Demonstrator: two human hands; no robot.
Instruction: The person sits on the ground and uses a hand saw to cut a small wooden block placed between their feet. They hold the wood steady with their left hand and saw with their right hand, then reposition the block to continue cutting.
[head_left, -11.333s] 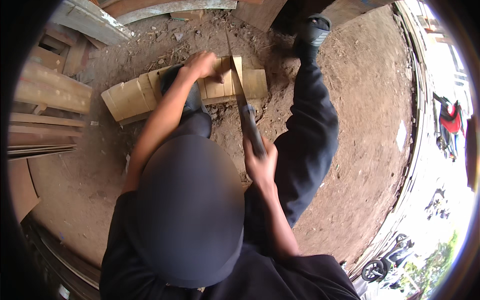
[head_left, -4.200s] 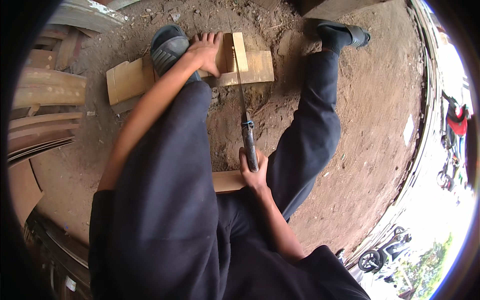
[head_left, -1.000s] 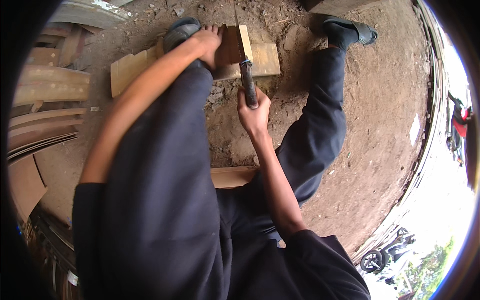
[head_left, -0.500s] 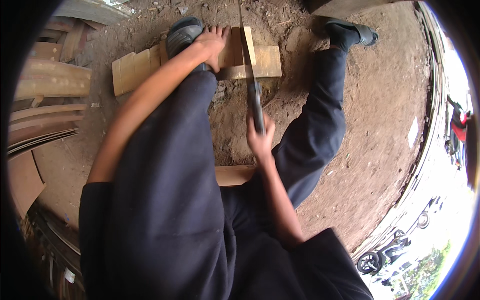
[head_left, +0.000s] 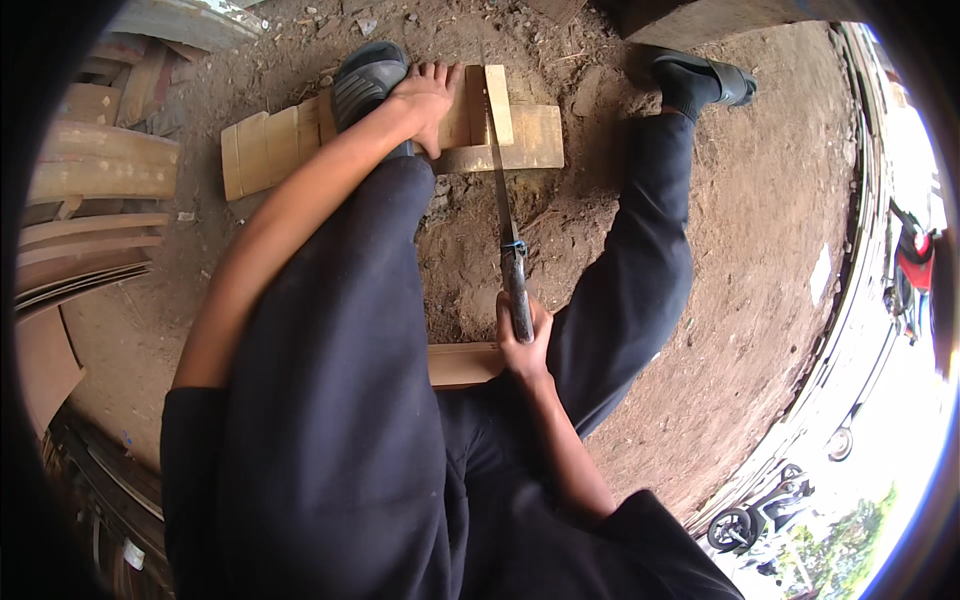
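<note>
My right hand (head_left: 527,340) is closed around the grip of a handsaw (head_left: 503,200), whose narrow blade points away from me. The blade's far part runs along a short wooden block (head_left: 498,105); how deep it sits is hard to tell. My left hand (head_left: 425,103) lies on the wood left of the blade, fingers stretched and spread, pressing down beside my sandalled left foot (head_left: 370,88). That foot stands on the wood too. Beneath the block, a wider wooden board (head_left: 537,138) lies on the dirt. Part of the block is hidden under my left hand.
Stacked curved wooden pieces (head_left: 105,160) stand at the left. A thick beam (head_left: 720,18) lies at the far right, near my right foot (head_left: 700,80). A flat board (head_left: 465,364) lies between my legs. Parked motorcycles (head_left: 745,525) show beyond the edge at right.
My right hand has drawn the saw back toward me, so less of the blade reaches past the block. My left hand and left foot keep their places on the wood.
</note>
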